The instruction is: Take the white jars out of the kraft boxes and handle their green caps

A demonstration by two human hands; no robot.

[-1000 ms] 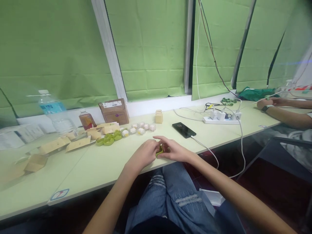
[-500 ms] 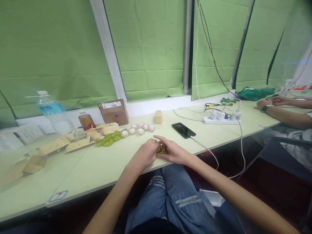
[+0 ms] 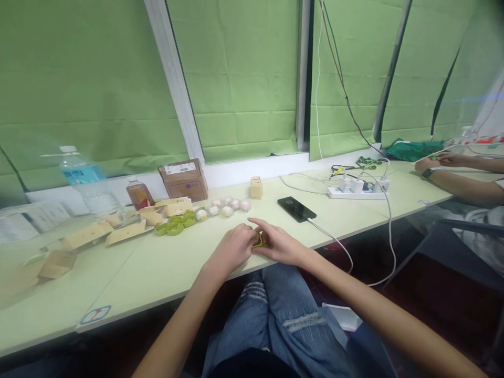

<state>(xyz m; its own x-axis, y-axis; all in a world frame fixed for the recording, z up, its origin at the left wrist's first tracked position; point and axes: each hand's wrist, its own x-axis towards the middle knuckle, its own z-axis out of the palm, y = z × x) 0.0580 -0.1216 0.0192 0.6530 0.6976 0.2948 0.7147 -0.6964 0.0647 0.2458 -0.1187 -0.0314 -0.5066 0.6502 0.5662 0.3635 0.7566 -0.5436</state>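
My left hand (image 3: pixel 237 244) and my right hand (image 3: pixel 279 244) meet at the table's front edge, both closed around a small yellow-green cup-like piece (image 3: pixel 258 241). Fingers cover most of it; a curved rim shows between them. Left of my hands lie several similar green flower-shaped cups (image 3: pixel 175 226). Beside those is a cluster of small clear-wrapped round pieces (image 3: pixel 227 211), white, pink and yellow. Beyond my hands stands a small tan box (image 3: pixel 256 189).
A black phone (image 3: pixel 296 209) with a white cable lies to the right, before a power strip (image 3: pixel 358 193). Flattened tan cartons (image 3: pixel 126 233), a brown box (image 3: pixel 183 180), a drink bottle (image 3: pixel 139 194) and a large water bottle (image 3: pixel 88 181) stand left. Another person's hands (image 3: pixel 429 165) work far right.
My hands stay in nearly the same place around the green piece, with only slight finger movement. The other things on the table have not moved.
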